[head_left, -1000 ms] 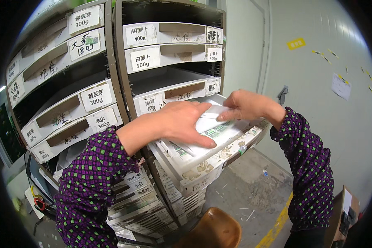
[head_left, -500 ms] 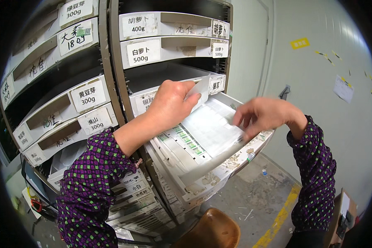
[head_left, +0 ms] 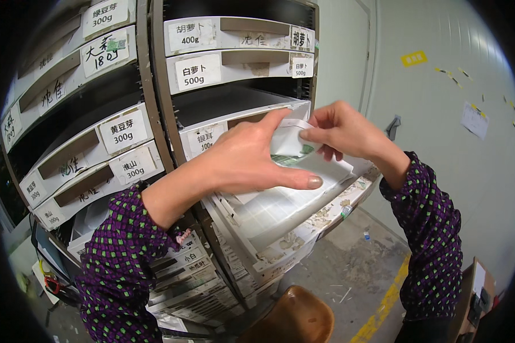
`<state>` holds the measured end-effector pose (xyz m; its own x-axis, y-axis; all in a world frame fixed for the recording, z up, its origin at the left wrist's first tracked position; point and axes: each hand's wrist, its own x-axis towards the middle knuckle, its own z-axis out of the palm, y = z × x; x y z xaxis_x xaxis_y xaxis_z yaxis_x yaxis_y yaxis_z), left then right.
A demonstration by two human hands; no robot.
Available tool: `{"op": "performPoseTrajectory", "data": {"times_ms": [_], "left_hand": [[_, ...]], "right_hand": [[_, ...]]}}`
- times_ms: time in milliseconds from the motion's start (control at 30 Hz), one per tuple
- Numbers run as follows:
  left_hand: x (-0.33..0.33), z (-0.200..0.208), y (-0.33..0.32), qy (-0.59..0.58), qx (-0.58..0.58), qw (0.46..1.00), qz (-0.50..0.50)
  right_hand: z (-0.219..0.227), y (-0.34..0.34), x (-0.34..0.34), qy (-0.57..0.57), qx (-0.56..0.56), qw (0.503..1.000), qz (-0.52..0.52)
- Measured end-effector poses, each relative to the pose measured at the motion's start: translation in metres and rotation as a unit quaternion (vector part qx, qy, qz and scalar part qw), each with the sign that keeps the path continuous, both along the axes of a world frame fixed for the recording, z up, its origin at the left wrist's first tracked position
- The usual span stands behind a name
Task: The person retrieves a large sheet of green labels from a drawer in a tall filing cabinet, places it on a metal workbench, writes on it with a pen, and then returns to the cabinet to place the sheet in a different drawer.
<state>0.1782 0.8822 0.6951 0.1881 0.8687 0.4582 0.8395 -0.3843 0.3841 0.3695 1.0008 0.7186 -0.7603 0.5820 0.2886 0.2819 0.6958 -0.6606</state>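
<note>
A pulled-out white drawer (head_left: 313, 233) holds a stack of white sheets (head_left: 277, 208), pale and partly see-through. Over the stack, my right hand (head_left: 346, 132) pinches the edge of a white sheet (head_left: 289, 136), which is bent upward and shows some green print low down. On the other side of that sheet is my left hand (head_left: 249, 151), its thumb stretched out over the stack and its forefinger pointing up, wide apart. Whether the left hand's other fingers touch the sheet is hidden behind the hand.
Labelled white drawers fill a rack (head_left: 160, 86) ahead and to the left. A brown stool (head_left: 294, 317) stands below the open drawer. To the right are a pale wall (head_left: 440, 114) and a grey floor with a yellow line (head_left: 383, 303).
My left hand has moved slightly right and down and spread its thumb. My right hand has risen and come to pinch a sheet, where before it was blurred over the drawer's right side.
</note>
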Motion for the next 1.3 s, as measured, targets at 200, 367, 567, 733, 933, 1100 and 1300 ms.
{"op": "performPoseTrajectory", "data": {"times_ms": [200,367,567,733,933,1100,1300], "left_hand": [[-0.005,0.006,0.004,0.067,0.089,0.989,0.101],[-0.012,0.018,0.007,-0.037,0.095,0.994,0.044],[-0.013,0.013,0.013,0.070,0.141,0.987,0.033],[-0.008,0.014,0.010,0.277,0.279,0.916,-0.077],[-0.008,0.012,0.009,0.258,0.276,0.923,-0.071],[-0.011,0.011,0.010,0.204,0.276,0.937,-0.061],[-0.007,0.005,0.002,0.212,0.223,0.951,-0.026]], "right_hand": [[0.000,0.004,0.012,0.031,-0.046,0.994,0.094],[-0.021,0.015,0.016,-0.183,0.266,0.919,0.227],[-0.013,-0.010,0.008,-0.238,0.268,0.920,0.159],[0.000,-0.025,0.006,-0.286,0.297,0.895,0.172],[0.001,-0.043,-0.018,-0.380,0.434,0.796,0.181],[0.006,-0.035,-0.010,-0.318,0.300,0.876,0.205],[-0.003,-0.045,-0.012,-0.256,0.418,0.840,0.231]]}}
